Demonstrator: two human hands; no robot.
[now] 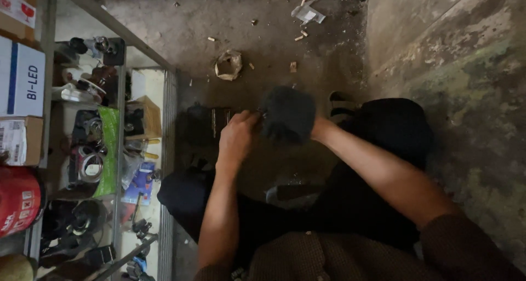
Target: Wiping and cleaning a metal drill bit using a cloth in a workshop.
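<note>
Both my arms reach forward over a dark object held above the floor. My left hand [236,135] grips the left side of a dark blocky part [219,119] with pale edges. A round dark fuzzy blob [287,115], blurred and close to the camera, covers my right hand, of which only the wrist [322,130] shows. What the right hand holds is hidden behind the blob. My dark trouser legs [383,144] and a shoe [341,101] lie below the arms.
A glass-fronted shelf unit [118,149] with tools, lamps and boxes fills the left. White and brown cardboard boxes [21,78] sit on top of it. A crumpled paper wad [228,65] and scraps lie on the dirty concrete floor [438,50].
</note>
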